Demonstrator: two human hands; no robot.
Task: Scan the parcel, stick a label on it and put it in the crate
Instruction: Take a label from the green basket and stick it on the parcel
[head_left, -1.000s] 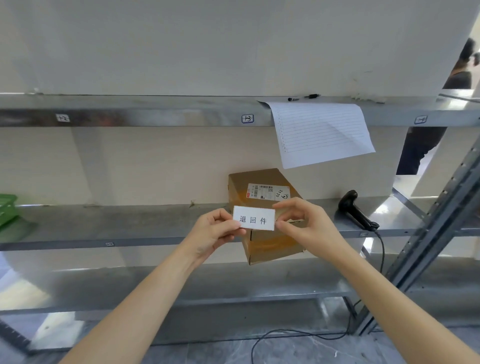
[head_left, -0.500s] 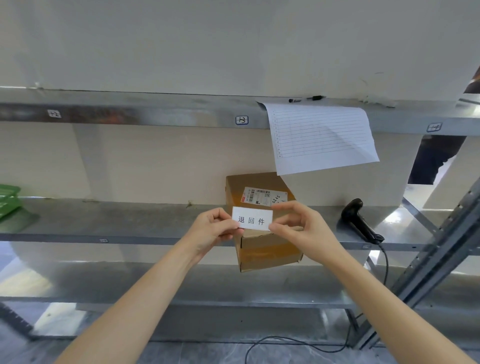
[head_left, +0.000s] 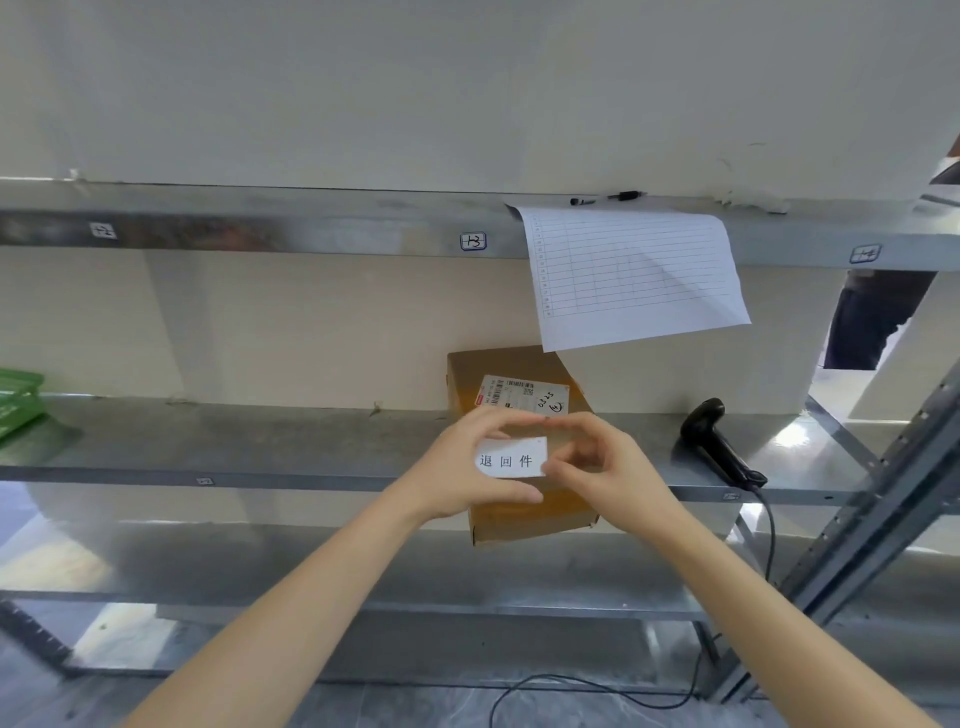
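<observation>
A brown cardboard parcel (head_left: 519, 514) with a white shipping sticker on top lies on the metal shelf (head_left: 260, 447), jutting over its front edge. In front of it I hold a small white label (head_left: 511, 458) printed with three black characters. My left hand (head_left: 467, 467) pinches the label's left side, thumb below and fingers above. My right hand (head_left: 602, 467) touches its right edge with its fingertips. The label's top right corner curls slightly. A green crate (head_left: 15, 400) shows at the shelf's far left edge.
A black handheld scanner (head_left: 719, 441) lies on the shelf to the right, its cable hanging to the floor. A lined paper sheet (head_left: 634, 275) hangs from the upper shelf with a pen above it. A slanted metal upright (head_left: 883, 514) stands at right, a person behind.
Both hands have closed in around the label and my left thumb now sits under it. My right fingers have moved to its right edge. The parcel has not moved.
</observation>
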